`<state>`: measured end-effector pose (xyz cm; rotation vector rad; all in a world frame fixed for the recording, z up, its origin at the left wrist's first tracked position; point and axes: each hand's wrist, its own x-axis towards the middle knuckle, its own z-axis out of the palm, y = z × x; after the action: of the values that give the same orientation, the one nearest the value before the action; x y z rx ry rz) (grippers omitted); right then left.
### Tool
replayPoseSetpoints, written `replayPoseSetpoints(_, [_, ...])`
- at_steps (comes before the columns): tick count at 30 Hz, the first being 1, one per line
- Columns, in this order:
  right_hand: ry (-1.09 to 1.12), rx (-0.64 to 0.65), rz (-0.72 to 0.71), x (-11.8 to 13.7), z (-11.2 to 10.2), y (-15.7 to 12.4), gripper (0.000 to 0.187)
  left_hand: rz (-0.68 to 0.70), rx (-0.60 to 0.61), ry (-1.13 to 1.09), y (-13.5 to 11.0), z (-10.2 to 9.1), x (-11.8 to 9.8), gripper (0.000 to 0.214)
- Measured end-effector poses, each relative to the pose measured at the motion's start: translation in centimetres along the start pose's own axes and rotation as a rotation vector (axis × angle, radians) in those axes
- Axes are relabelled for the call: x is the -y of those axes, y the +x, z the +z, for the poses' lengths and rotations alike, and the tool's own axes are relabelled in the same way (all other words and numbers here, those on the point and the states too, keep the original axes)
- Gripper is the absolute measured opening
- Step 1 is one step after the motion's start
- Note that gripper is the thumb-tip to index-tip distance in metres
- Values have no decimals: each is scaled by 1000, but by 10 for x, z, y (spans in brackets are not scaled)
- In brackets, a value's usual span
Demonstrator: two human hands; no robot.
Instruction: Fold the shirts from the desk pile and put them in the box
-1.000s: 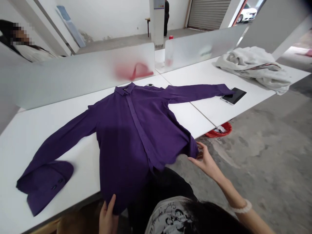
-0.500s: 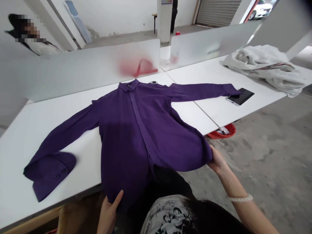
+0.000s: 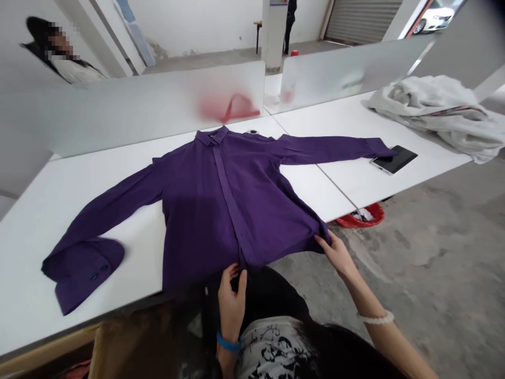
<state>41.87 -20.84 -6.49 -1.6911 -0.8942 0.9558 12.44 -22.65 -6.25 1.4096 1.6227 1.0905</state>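
A purple long-sleeved shirt (image 3: pixel 205 210) lies front up on the white table (image 3: pixel 138 252), its collar toward the divider and its lower edge hanging over the near side. At the bottom of the button placket, my left hand (image 3: pixel 231 300) has its fingers curled on the hem, the thumb a little apart. My right hand (image 3: pixel 335 255) pinches the hem at the right side seam, lifted off the table. One sleeve is folded back at the left, showing its cuff buttons; the other stretches right, its cuff over a tablet (image 3: pixel 396 160).
Frosted dividers (image 3: pixel 158 110) run along the table's back, with a blurred red item behind. White cloth (image 3: pixel 434 113) is heaped at the right. Below the table edge stands a red bin (image 3: pixel 365 217) with scraps. A person (image 3: pixel 59 47) is beyond the divider at left.
My left hand has moved right, from the shirt's lower left hem to the placket's bottom. My right hand has shifted slightly left and up with the hem.
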Motion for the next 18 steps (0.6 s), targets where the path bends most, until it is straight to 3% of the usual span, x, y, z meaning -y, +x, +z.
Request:
replayPoseSetpoints(3, [133,-58,69,2,-5,1,44,92,-23,98,6,11,-3,32])
replayPoseSetpoints(7, [372,-20,283,17,-16,-5,40,293,-41,310,10,12,1,28])
replayPoseSetpoints(11, [499,-78,466,28,-20,-8,36,418,-78,380,8,11,1,20])
replayPoseSetpoints(14, [520,-137,489,26,-19,-4,30,410,-134,284,4,11,-2,19])
replayPoseSetpoints(18, [424,-126,425,15,-16,2,30,234,27,159,3,15,-4,24])
